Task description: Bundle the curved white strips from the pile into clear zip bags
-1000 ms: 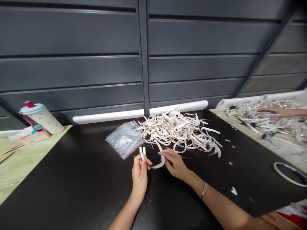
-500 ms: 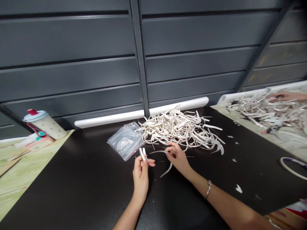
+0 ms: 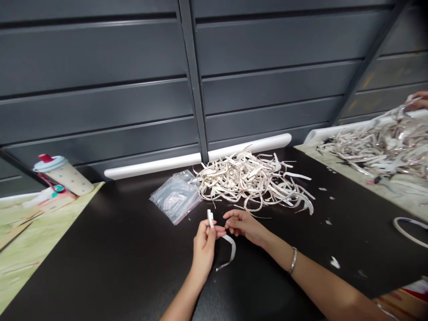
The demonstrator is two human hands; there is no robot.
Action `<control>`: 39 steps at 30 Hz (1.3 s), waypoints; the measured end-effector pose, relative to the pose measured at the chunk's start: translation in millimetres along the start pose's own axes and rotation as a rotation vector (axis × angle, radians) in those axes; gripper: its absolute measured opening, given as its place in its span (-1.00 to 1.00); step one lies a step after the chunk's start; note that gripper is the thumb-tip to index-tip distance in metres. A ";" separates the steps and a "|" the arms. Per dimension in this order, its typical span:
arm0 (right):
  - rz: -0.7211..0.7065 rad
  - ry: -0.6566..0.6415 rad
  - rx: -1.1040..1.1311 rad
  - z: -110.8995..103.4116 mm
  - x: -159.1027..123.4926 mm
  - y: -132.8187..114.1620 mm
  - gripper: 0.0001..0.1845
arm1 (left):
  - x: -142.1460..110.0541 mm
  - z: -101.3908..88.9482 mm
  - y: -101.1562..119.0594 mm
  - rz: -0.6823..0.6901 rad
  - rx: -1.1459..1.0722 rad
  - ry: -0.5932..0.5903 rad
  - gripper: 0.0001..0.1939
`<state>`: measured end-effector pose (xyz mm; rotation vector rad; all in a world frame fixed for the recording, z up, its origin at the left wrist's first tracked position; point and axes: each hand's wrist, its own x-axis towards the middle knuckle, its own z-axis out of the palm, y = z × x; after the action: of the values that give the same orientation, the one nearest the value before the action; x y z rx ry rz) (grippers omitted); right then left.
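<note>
Tabletop (image 3: 117,249) sides lie far from left hand (image 3: 203,243), pinching strips (image 3: 210,218); right hand's (image 3: 246,226) hold unclear.

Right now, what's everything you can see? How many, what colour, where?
wall: one, dark grey, behind
rolls: several, white, wall's foot
tabletop: one, black, middle
patterned surface: one, pale green, left
tumbler: one, cream, left
plastic bags: several, clear, centre
strip piles: two, whitish, centre and right
ring: one, whitish, right edge
scraps: several, white, right
co-worker's hand: one, bare, far right
left hand: one, bare, holding white strips
right hand: one, bare, beside left, with silver bracelet
</note>
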<state>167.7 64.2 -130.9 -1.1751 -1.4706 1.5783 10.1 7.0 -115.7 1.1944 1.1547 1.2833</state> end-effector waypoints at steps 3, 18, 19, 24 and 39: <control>-0.045 0.038 -0.146 -1.9 -1.6 -0.4 -0.72 | 1.5 -0.8 -3.9 0.028 0.032 0.022 -0.74; -0.126 0.063 -0.829 -2.3 -13.9 -8.3 -0.78 | 0.2 1.2 3.5 0.029 -0.008 0.119 -0.76; -0.127 0.065 -0.832 -1.0 -14.7 -7.4 -0.75 | 0.0 1.2 3.8 0.029 -0.003 0.117 -0.76; -0.177 0.070 -0.748 5.6 -13.7 -2.5 -0.77 | 0.3 0.0 1.9 0.042 0.004 0.106 -0.77; -0.823 0.452 -0.406 17.4 -28.6 -7.7 -0.63 | -5.0 8.9 10.6 -0.072 -0.286 0.021 -0.72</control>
<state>161.3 32.5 -119.3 -0.8633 -1.6796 0.4437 18.5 1.6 -104.9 0.9229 0.9807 1.3563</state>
